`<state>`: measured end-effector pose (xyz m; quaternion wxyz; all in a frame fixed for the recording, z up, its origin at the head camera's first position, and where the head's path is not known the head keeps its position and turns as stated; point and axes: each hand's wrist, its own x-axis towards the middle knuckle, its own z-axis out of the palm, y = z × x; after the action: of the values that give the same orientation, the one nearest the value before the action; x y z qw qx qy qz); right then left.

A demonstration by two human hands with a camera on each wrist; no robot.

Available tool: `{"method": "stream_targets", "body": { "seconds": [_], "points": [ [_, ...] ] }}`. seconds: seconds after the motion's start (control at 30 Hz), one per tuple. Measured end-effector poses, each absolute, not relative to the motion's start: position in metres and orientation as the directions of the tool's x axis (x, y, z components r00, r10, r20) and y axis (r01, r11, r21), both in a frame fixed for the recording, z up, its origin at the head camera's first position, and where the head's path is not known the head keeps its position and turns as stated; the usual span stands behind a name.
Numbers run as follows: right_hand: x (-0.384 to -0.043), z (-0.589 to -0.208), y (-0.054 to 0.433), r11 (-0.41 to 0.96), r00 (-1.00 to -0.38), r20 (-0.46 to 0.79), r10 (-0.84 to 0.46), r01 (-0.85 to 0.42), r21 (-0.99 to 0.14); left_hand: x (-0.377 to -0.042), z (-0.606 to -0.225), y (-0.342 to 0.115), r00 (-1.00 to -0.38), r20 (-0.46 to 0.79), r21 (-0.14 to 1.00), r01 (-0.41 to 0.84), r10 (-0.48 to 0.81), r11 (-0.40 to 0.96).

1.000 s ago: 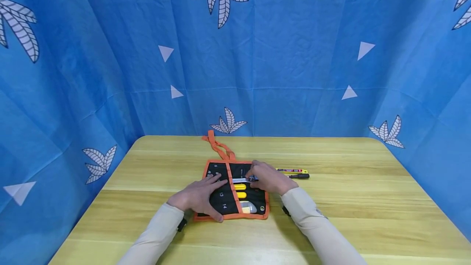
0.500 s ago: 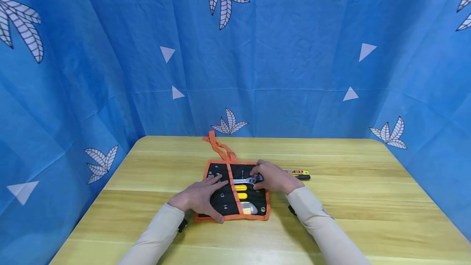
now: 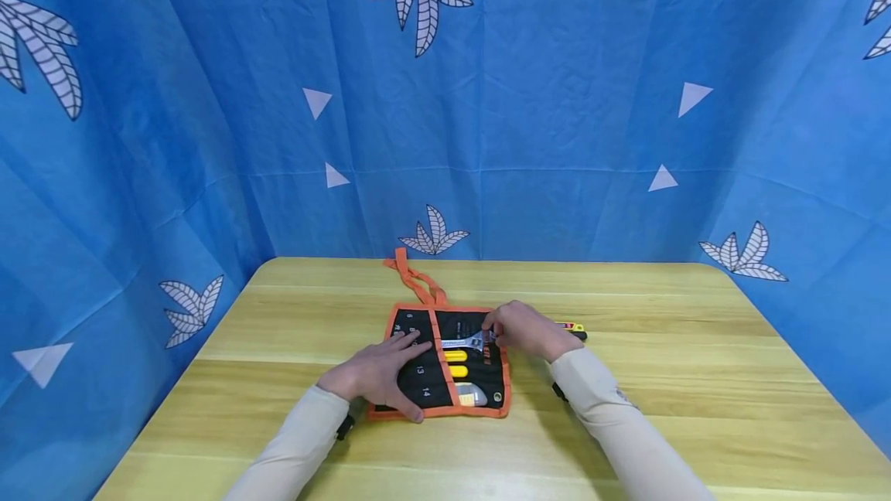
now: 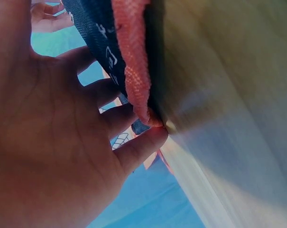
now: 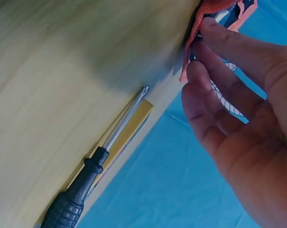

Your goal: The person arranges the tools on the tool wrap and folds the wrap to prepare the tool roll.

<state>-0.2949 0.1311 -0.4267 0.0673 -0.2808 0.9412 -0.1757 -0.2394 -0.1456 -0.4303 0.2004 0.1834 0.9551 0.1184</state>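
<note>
A black tool pouch [image 3: 432, 382] with orange trim and printed numbers lies unrolled on the table. Across its left half my left hand [image 3: 381, 368] rests with fingers spread and thumb near the front trim; the left wrist view shows this hand [image 4: 62, 128] beside the trim. In the pouch pockets are an adjustable wrench [image 3: 459, 343], two yellow handles [image 3: 455, 356] and a yellow-and-grey utility knife [image 3: 473, 394]. My right hand [image 3: 527, 328] is over the pouch's right part, fingertips at the wrench head. In the right wrist view, this hand's loosely bent fingers [image 5: 198, 73] meet the orange trim.
A black-handled screwdriver [image 5: 81, 183] lies right of the pouch, alongside a yellow packet [image 5: 129, 135]; my right hand partly covers both in the head view. Orange ties [image 3: 421, 281] trail from the pouch's back edge. A blue curtain [image 3: 557, 99] hangs behind the table.
My right hand has drawn back to the right, uncovering the wrench head and orange lettering, and now covers more of the screwdriver and packet. The left hand has stayed in place.
</note>
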Motion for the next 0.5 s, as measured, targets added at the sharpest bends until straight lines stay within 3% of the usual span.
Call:
{"method": "stream_targets", "body": {
  "seconds": [0.5],
  "points": [
    [-0.2970, -0.4299, 0.1291, 0.765, -0.824, -0.010, -0.566, -0.521, -0.380, -0.2385, -0.4317, -0.1454, -0.856, -0.334, 0.296, 0.303, 0.395, 0.906]
  ]
}}
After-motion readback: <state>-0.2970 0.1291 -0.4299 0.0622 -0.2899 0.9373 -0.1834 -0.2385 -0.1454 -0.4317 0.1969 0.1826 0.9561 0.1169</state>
